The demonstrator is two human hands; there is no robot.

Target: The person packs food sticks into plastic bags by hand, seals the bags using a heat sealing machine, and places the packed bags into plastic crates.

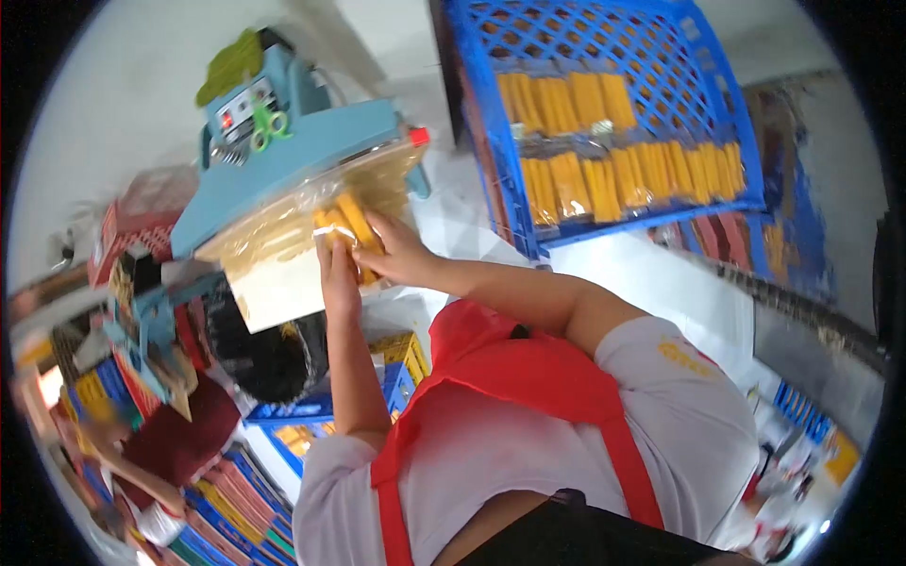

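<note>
My left hand point(340, 283) and my right hand point(400, 251) both grip a clear plastic packet of yellow-orange sticks point(345, 219). The left fingers close on its near left side, and the right hand holds its right side. The packet's upper end lies toward the long jaw of a light-blue bag sealer point(311, 151); I cannot tell whether it is between the jaws. Below the packet is the sealer's pale work plate point(278, 291), partly covered by brown film or tape. Green-handled scissors point(268, 124) lie on top of the sealer, beside its control panel.
To the right stands a blue crate point(533, 247) with rows of similar packets point(566, 102). A black-lined bin point(247, 354) sits below the sealer. At lower left are another person's arm point(142, 476) and colourful stacked crates point(241, 509). A red basket point(137, 231) is at far left.
</note>
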